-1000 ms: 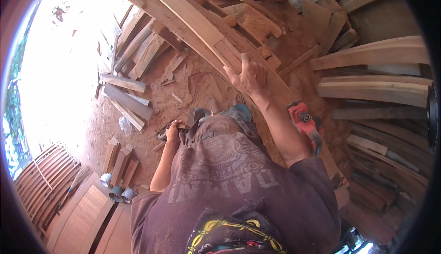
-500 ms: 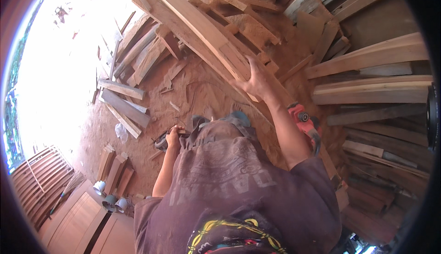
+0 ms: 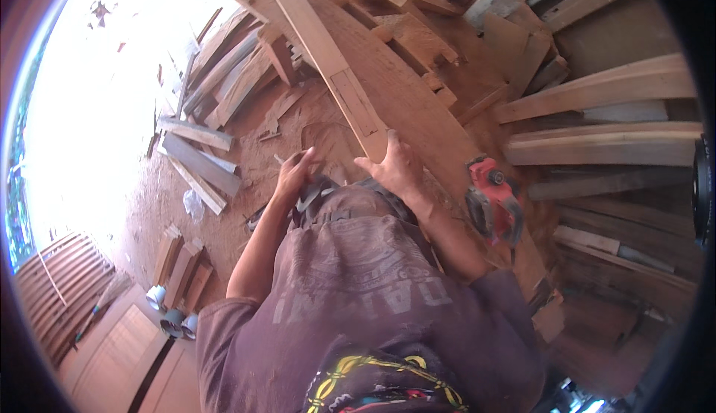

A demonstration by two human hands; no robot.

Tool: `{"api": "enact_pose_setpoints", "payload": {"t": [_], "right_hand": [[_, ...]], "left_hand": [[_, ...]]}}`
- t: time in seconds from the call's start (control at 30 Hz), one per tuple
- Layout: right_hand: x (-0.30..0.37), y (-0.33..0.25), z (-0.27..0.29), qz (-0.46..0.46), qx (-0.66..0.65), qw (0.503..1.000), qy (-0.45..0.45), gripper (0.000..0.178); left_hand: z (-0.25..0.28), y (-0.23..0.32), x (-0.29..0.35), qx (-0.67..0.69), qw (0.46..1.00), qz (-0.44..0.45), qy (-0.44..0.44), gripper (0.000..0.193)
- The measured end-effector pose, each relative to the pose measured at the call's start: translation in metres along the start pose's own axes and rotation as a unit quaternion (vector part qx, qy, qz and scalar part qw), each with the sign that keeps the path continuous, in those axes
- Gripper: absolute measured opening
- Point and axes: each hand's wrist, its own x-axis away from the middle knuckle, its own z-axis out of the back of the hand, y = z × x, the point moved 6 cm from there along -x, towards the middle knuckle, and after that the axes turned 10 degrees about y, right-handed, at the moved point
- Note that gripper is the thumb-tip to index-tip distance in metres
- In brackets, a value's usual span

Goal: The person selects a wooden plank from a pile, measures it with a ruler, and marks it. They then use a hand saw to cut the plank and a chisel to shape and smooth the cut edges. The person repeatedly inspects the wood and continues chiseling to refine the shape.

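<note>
On the head view now; right hand (image 3: 395,168) is closed on the near end of a long, straight, pale-brown wooden beam (image 3: 318,53), thumb on the left side, fingers over the right; beam runs diagonally up and left from the hand to the top edge of the view, overlapping a wide, reddish-brown wooden plank (image 3: 429,111); how much of it bears on that plank, I can't tell; a narrow rectangular outline (image 3: 354,103) shows on the beam's upper face near the gripped end (cut or drawn, I can't say from here).

Left hand (image 3: 297,176) is left of the beam end, near it but apart; fingers partly extended; I can't tell whether they hold anything.

On the plank, right of the right forearm, I've got a red-and-black handheld power tool (image 3: 494,200); beyond the plank, a heap of rough brown timber offcuts (image 3: 418,36); far right, long pale boards (image 3: 604,144) stacked lengthwise; left, grey weathered wood strips (image 3: 200,165) on the reddish, dusty ground (image 3: 257,170), a crumpled clear plastic bag (image 3: 193,205) just beside them; lower left, a smooth brown wooden panel (image 3: 119,346); upper left is washed out by glare.
</note>
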Motion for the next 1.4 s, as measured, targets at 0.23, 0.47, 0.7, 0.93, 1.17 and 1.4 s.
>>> {"api": "enact_pose_setpoints", "payload": {"t": [0.23,0.47,0.7,0.93,1.17,1.4], "right_hand": [[0.010,-0.029,-0.010,-0.031,-0.069,0.992,-0.105,0.100],[-0.004,0.012,-0.032,-0.101,-0.370,0.902,-0.198,0.080],[-0.048,-0.012,-0.080,-0.199,-0.543,0.771,-0.265,0.066],[-0.071,-0.070,-0.070,-0.142,-0.570,0.784,-0.202,0.051],[-0.055,-0.057,-0.020,-0.123,-0.610,0.780,-0.058,0.073],[-0.060,-0.019,0.057,-0.164,-0.643,0.747,0.038,0.049]], "left_hand": [[-0.063,0.034,0.036,0.155,0.955,0.021,-0.253,0.082],[-0.065,0.049,0.054,0.022,0.983,-0.003,-0.181,0.096],[-0.037,0.073,0.074,0.031,0.986,-0.012,-0.166,0.097],[-0.027,0.093,0.087,0.040,0.990,-0.073,-0.114,0.076],[-0.047,0.111,0.114,0.033,0.982,-0.058,-0.179,0.080],[-0.088,0.136,0.097,-0.027,0.966,-0.116,-0.230,0.091]]}}
